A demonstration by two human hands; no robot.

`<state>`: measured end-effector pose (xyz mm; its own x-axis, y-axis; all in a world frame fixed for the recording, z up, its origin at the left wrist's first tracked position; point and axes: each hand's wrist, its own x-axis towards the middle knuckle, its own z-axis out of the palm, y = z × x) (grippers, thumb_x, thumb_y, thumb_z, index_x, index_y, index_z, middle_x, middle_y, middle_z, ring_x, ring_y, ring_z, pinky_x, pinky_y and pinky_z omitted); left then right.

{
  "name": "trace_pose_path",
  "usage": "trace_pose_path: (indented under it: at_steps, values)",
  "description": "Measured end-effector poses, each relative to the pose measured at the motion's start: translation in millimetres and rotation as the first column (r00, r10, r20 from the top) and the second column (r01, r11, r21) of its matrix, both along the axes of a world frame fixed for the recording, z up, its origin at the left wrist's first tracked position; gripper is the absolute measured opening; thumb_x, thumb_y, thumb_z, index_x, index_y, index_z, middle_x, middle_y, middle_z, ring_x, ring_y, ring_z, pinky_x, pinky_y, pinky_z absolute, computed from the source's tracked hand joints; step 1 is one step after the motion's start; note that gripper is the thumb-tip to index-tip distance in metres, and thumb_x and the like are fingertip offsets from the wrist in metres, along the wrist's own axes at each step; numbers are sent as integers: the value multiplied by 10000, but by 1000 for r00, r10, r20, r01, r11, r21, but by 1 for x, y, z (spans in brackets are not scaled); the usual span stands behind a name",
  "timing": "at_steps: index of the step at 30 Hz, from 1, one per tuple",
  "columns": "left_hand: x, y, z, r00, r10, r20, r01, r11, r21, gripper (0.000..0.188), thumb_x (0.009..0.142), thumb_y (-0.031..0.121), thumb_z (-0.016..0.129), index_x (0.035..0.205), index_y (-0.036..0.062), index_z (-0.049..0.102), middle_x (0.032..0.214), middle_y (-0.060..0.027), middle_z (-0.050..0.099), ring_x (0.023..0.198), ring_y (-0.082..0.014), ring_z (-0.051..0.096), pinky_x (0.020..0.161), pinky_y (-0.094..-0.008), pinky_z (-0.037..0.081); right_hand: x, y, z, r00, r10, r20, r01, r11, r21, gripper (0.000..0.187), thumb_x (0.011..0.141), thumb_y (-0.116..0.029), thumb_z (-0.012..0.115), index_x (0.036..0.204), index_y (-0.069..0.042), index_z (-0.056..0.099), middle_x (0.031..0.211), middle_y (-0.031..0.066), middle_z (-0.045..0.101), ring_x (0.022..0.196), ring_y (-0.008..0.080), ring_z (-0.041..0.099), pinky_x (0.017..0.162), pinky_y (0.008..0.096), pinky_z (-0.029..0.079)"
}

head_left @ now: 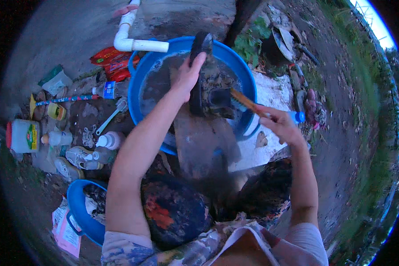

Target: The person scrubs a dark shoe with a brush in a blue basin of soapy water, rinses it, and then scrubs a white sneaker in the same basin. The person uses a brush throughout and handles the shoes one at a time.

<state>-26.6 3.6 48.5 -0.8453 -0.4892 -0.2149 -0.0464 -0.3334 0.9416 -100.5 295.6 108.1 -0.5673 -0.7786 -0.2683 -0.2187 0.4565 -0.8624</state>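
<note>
My left hand (191, 76) grips a dark shoe (203, 96), holding it on its side above a wide blue basin (137, 99) of murky water. The shoe has a thick black sole and a mottled brown upper. In my right hand (279, 123) is a wooden-handled scrubbing brush (247, 101), its head against or very near the shoe's right side; whether they touch I cannot tell. Beneath the shoe, a wet board (204, 142) slopes from the basin toward my knees.
A white pipe (148, 45) juts over the basin's back rim. At the left are pale sneakers (80, 158), a white-handled brush (108, 119), several bottles and a lidded tub (24, 136). A smaller blue basin (77, 206) stands lower left. White sheeting (272, 95) lies at the right.
</note>
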Motion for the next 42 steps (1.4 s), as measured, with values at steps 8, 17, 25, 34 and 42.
trace_pose_path:
  at_steps: [8,17,25,34,42]
  values:
    - [-26,21,85,998,-63,30,36,99,-994,782,751,514,651,1367,123,369,1232,-208,495,1136,-334,492,930,-387,408,14,36,-10,781,-277,-559,364,930,47,556,743,-277,698,1262,-205,512,908,185,655,818,332,643,708,386,498]
    - [-31,44,128,996,-41,84,80,-101,-992,785,737,534,653,1361,139,384,1201,-202,514,1094,-343,508,930,-400,404,2,44,-9,802,-271,-533,315,949,-9,533,742,-316,686,1243,-231,526,953,166,652,871,353,622,753,432,488]
    - [-43,46,133,996,-86,36,21,-167,-986,819,716,592,638,1366,166,378,1193,-217,511,1079,-362,520,895,-431,432,-6,49,-10,812,-285,-509,292,954,-67,528,740,-318,688,1238,-235,532,962,162,652,879,353,625,763,437,489]
    - [-28,33,139,986,-1,-169,-165,231,-959,714,712,477,691,1239,45,478,1132,-174,581,1002,-283,586,864,-384,453,-8,37,-15,823,-190,-536,147,982,-122,516,747,-227,669,1237,-138,535,1047,161,635,964,330,605,824,386,472]
    - [57,-55,136,790,338,-512,-243,939,245,790,812,685,405,1267,41,451,1234,-139,513,1152,-292,466,984,-414,351,-7,56,-27,861,-163,-482,150,986,-67,488,781,-63,618,1257,-57,513,1095,129,610,895,163,577,781,287,454]
